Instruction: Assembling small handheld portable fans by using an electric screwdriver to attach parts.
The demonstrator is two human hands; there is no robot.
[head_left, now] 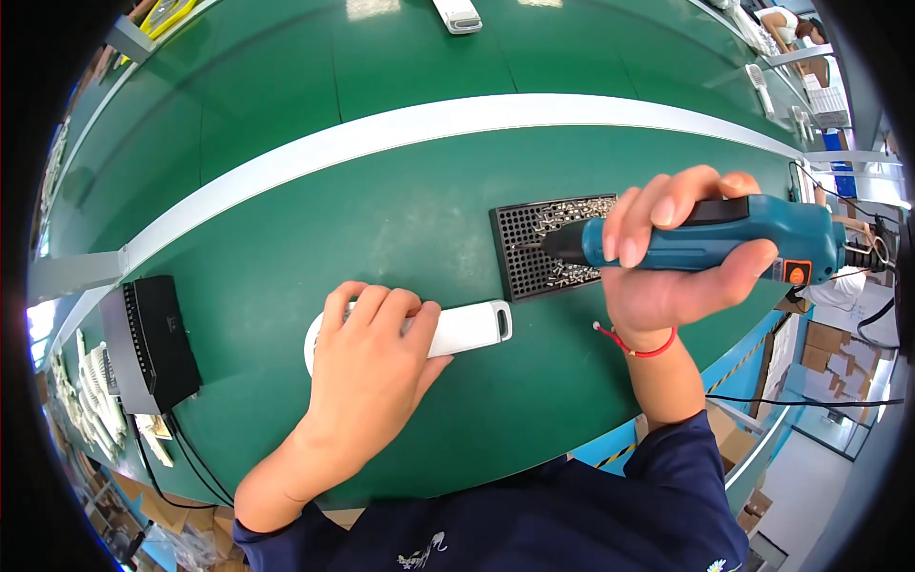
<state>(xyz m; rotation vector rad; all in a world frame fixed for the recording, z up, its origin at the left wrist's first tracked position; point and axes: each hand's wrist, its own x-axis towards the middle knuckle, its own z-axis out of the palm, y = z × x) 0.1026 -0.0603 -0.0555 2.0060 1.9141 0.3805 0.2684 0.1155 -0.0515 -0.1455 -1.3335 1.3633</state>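
My right hand [667, 253] is wrapped round a teal electric screwdriver [710, 234] held level, its black nose pointing left. The nose is over a black perforated tray [519, 257] that holds many small silver screws [572, 212]; whether the tip touches a screw cannot be made out. My left hand [376, 348] lies over a white plastic device [472, 327] with a rounded end and a slotted handle, fingers curled over it and thumb along its near side. Much of the rounded end is hidden under the palm. The device rests on the green table.
A black box-shaped unit [157, 338] with cables stands at the left edge, near several white parts [92, 386]. A white rail [457, 112] crosses the green table [419, 224]. Another white device [459, 17] lies beyond it. The screwdriver's cord [867, 257] runs off right, where other people work.
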